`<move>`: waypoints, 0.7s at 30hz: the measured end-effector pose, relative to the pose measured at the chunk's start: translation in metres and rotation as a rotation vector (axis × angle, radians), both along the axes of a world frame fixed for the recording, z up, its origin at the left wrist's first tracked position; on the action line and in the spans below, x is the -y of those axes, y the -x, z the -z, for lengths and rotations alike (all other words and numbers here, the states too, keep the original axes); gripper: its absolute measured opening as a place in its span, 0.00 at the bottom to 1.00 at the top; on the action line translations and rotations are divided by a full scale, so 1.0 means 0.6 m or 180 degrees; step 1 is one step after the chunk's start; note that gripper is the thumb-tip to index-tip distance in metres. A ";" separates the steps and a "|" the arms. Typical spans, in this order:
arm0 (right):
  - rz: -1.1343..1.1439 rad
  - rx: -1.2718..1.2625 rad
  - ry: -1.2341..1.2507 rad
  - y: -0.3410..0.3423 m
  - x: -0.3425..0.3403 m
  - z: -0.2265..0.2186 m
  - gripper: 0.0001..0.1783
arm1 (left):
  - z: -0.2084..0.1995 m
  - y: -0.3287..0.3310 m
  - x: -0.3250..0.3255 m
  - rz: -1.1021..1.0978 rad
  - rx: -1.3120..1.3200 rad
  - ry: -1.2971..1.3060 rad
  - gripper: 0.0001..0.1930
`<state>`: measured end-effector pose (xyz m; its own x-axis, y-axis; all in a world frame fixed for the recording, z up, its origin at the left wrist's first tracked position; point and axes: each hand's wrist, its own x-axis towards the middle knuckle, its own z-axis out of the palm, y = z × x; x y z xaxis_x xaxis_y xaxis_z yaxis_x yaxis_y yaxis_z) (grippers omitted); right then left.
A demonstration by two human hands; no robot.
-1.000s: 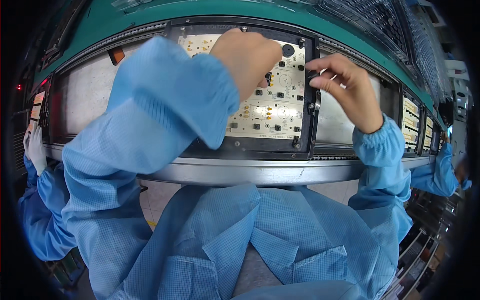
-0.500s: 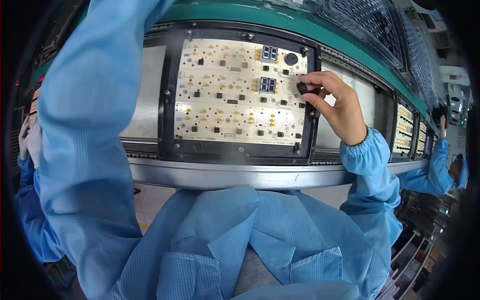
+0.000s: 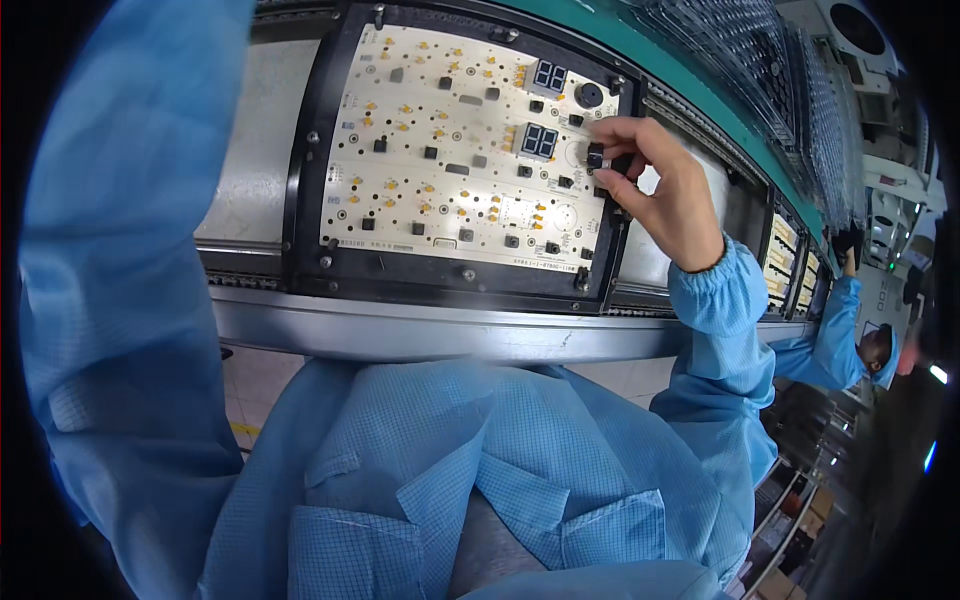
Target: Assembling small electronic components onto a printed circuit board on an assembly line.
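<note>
My right hand [image 3: 665, 190] pinches a small black buzzer [image 3: 596, 156] between thumb and fingers. It is held at the right side of the middle section of a cream circuit board [image 3: 400, 165], next to a printed circle. Whether the buzzer touches the board, I cannot tell. A matching round black buzzer [image 3: 589, 95] sits on the upper section. Two-digit displays stand on the upper [image 3: 545, 76] and middle [image 3: 536, 141] sections, among yellow parts and small black switches. My left arm [image 3: 125, 200] reaches up past the top edge, its hand out of view.
A black frame [image 3: 450, 290] with metal studs surrounds the board on a conveyor with a metal front rail [image 3: 450, 330]. Clear plastic trays [image 3: 735, 60] are stacked at the far right. Another person [image 3: 850, 340] works farther right near more boards [image 3: 780, 255].
The view has shifted and tilted, so the board appears farther left and higher. My right hand has turned the buzzer and brought it closer to the printed circle. My left arm appears farther left.
</note>
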<state>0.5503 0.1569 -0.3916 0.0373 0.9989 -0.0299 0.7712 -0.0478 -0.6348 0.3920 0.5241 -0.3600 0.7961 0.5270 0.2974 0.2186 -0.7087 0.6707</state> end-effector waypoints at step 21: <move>-0.0760 0.0680 0.0438 -0.029 -0.021 -0.004 0.18 | 0.052 0.106 0.347 0.1341 0.0274 0.5261 0.18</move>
<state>0.5675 0.1694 -0.3889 -0.1770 0.9673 -0.1815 0.8857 0.0761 -0.4580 0.3283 0.3156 -0.3913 0.9627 0.0685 -0.2619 0.1388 0.7059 0.6946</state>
